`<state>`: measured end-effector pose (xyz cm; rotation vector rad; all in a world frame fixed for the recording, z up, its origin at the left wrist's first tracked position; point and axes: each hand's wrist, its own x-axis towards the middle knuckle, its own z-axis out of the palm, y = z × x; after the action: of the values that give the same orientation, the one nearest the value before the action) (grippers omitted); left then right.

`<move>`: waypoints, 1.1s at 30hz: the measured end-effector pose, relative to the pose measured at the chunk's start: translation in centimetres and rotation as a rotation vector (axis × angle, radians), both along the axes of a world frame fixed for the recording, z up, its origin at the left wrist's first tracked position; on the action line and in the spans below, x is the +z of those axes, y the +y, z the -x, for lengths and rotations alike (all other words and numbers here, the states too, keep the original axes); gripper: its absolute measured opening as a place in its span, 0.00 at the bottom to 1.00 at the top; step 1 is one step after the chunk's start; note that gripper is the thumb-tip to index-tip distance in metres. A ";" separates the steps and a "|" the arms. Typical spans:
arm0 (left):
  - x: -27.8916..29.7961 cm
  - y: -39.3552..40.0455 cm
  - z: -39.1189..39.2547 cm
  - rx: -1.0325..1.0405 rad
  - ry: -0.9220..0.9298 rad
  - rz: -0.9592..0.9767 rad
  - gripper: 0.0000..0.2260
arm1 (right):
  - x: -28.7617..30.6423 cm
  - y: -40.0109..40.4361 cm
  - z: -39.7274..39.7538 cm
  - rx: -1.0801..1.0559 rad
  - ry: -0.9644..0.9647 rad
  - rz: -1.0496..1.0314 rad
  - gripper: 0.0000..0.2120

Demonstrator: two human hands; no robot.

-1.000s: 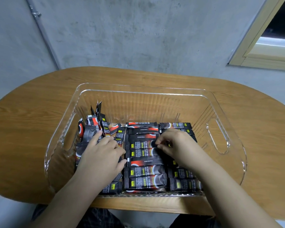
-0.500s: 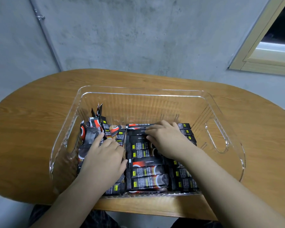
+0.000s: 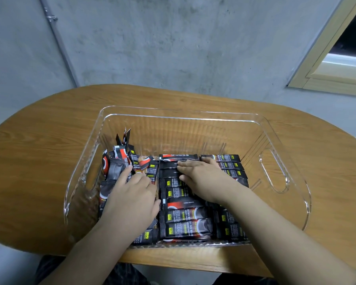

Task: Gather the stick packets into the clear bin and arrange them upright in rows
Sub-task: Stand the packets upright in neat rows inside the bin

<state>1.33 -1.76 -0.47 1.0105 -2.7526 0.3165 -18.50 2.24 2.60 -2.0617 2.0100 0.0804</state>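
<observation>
A clear bin (image 3: 179, 117) stands on the wooden table and holds several black and red stick packets. The middle row of packets (image 3: 185, 225) and the right row (image 3: 231, 168) lie flat and stacked in line. A looser bunch of packets (image 3: 119, 161) at the bin's left end leans at mixed angles, some poking up. My left hand (image 3: 132, 200) lies on that left bunch with fingers stretched forward. My right hand (image 3: 203, 175) rests flat on the far end of the middle row, fingers straight and pointing left.
The bin has cut-out handles at its left end and right end (image 3: 273, 171). Its far half is bare. The oval wooden table (image 3: 39, 153) ends at a grey concrete wall, with a window frame (image 3: 327, 64) at the upper right.
My right hand slid from the middle of the rows toward the far end and flattened out. My left hand stayed on the left bunch. The view shifted slightly.
</observation>
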 end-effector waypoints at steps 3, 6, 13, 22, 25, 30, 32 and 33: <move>0.0 -0.1 0.1 -0.002 0.000 0.002 0.13 | 0.3 0.1 0.1 -0.002 -0.045 0.027 0.20; 0.1 -0.1 0.1 0.002 0.005 -0.009 0.13 | 0.8 -0.7 -0.4 0.049 -0.119 0.164 0.17; 0.4 0.0 0.1 -0.007 0.045 -0.043 0.07 | 2.5 -5.8 -3.4 0.027 -0.395 0.124 0.20; 0.6 -0.1 0.1 -0.020 0.039 -0.052 0.07 | 1.3 -9.2 -6.7 -0.187 -0.799 -0.050 0.14; 0.6 0.0 0.1 -0.023 0.022 -0.045 0.10 | 0.6 -9.1 -6.8 -0.240 -0.901 0.002 0.16; 0.8 0.1 0.1 -0.016 0.005 -0.040 0.20 | 0.7 -8.3 -5.8 -0.241 -1.021 0.078 0.08; 0.7 0.1 0.1 -0.007 0.001 -0.052 0.19 | 1.0 -8.2 -5.6 -0.259 -1.049 0.132 0.08; 0.7 0.1 0.0 -0.003 0.001 -0.058 0.19 | 1.1 -8.2 -5.6 -0.271 -1.055 0.163 0.09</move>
<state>1.29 -1.68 0.18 1.0206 -2.7772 0.2365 -12.92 -5.92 3.71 -1.3614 1.5581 -1.0147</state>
